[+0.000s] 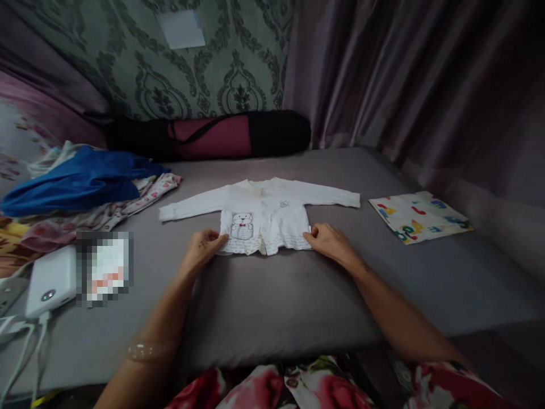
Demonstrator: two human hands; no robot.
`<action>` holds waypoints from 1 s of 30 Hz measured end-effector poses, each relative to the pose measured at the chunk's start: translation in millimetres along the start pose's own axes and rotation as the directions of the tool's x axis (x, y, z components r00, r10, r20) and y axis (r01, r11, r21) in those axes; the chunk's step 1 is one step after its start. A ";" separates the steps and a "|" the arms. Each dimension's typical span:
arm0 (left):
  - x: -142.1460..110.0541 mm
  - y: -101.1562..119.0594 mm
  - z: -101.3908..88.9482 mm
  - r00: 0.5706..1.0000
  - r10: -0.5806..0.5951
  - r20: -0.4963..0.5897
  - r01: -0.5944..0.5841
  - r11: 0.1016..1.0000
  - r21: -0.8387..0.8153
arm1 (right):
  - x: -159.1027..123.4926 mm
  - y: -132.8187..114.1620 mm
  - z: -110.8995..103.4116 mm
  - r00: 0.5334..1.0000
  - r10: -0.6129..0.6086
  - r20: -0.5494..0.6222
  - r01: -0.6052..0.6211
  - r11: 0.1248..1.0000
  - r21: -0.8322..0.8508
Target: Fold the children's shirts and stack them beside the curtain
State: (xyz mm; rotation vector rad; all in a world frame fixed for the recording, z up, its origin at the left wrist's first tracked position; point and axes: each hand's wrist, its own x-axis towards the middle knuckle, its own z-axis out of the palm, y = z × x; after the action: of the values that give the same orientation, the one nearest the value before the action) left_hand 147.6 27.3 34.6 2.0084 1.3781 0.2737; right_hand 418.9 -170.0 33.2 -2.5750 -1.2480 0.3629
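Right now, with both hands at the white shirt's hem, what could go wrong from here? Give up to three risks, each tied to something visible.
The left hand and right hand pinch opposite ends of the hem of the white shirt; uneven pulling might skew it.

The hem looks wavy near its middle, so pressing there could set creases.

White cables run from the white device, left of the left forearm; a wide sweep might snag them.

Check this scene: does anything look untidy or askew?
Yes: the hem of the white shirt puckers at its middle instead of lying flat; the clothes heap at left is jumbled, unlike the flat patterned cloth at right.
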 end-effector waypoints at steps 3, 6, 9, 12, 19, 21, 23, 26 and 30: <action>-5.7 1.2 0.3 1.000 -0.011 0.017 0.011 1.000 -0.027 | -5.4 -0.9 0.9 1.000 0.004 -0.017 -0.003 0.999 0.035; -8.4 0.8 0.5 1.000 0.010 0.014 -0.010 0.998 -0.060 | -8.5 -0.4 1.6 0.999 0.008 -0.031 -0.004 0.995 0.104; -9.5 0.0 1.5 1.000 -0.003 -0.017 0.000 0.987 -0.162 | -9.6 -1.8 3.9 0.998 0.002 -0.068 0.009 0.986 0.164; -8.9 -4.3 3.2 0.999 -0.032 -0.009 0.028 0.961 -0.275 | -8.4 -2.5 5.8 0.998 0.001 -0.062 0.013 0.977 0.215; -4.7 -29.6 2.5 0.975 0.192 -0.109 -0.185 0.980 0.067 | -5.7 6.8 -0.7 0.998 -0.067 0.002 0.066 0.995 0.074; -5.0 -32.5 1.8 0.972 0.222 -0.075 -0.210 0.967 0.144 | -7.7 6.8 -1.5 0.997 -0.071 0.015 0.071 0.997 -0.016; -6.0 -31.9 1.7 0.972 0.226 -0.058 -0.211 0.959 0.191 | -10.3 5.8 -1.6 0.997 -0.077 0.026 0.079 0.994 -0.073; -7.6 -29.4 1.7 0.980 0.196 -0.032 -0.185 0.961 0.205 | -12.6 7.1 -4.2 0.997 -0.067 0.038 0.070 0.994 -0.084; -4.4 -33.2 -2.6 0.988 0.155 0.012 -0.155 0.975 0.158 | -8.5 16.7 -16.0 0.994 -0.070 0.085 0.071 0.997 -0.006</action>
State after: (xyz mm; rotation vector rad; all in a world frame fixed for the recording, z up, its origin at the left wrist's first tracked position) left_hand 119.7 31.5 16.5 2.2524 1.2798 0.2400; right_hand 431.3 -188.7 43.5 -2.5391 -1.3679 0.4570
